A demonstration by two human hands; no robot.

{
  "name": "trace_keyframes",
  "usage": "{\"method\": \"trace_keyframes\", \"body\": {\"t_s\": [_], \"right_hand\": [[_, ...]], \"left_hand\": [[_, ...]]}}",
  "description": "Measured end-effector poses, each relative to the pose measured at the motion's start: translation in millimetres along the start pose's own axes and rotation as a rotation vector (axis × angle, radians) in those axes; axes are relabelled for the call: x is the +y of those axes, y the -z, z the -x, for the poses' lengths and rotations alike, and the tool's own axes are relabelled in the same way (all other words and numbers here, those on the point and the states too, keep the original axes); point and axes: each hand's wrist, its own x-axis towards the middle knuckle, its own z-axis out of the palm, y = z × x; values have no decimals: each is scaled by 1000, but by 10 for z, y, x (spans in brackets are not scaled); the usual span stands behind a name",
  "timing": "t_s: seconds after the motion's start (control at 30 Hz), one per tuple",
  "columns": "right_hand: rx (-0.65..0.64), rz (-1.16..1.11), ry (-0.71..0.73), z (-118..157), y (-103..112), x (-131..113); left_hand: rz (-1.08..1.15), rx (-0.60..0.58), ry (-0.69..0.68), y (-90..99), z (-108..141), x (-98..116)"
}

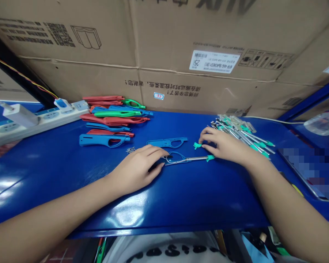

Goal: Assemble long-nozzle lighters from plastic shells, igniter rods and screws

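"While the table [186, 204] carries the parts, what's beside the left hand [141, 166]?"
"The rod [199, 159], lying left-to-right; those fingers curl, grip unclear."
"And the right hand [224, 145]?"
"Its fingers pinch the clip [197, 145], just beyond the rod."

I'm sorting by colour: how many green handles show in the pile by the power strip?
2. One green handle is at the back of the pile, partly covered; the other lies further forward, just behind red handles. More may be hidden.
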Motion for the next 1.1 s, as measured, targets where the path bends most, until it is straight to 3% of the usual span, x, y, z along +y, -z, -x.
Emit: {"method": "trace_keyframes", "body": {"t_s": [0.33,0.6,0.8,1.1], "right_hand": [[-15,-125,-7,-14,11,-64],[120,-373,-164,-41,15,-307],[118,-499,-43,-101,-142,-562],[109,-428,49,-118,-268,-611]], "left_hand": [[-42,-6,23,-1,4,0],[-21,1,35,-6,14,2],[32,-11,39,-22,12,-6],[59,-35,44,-21,21,2]]}}
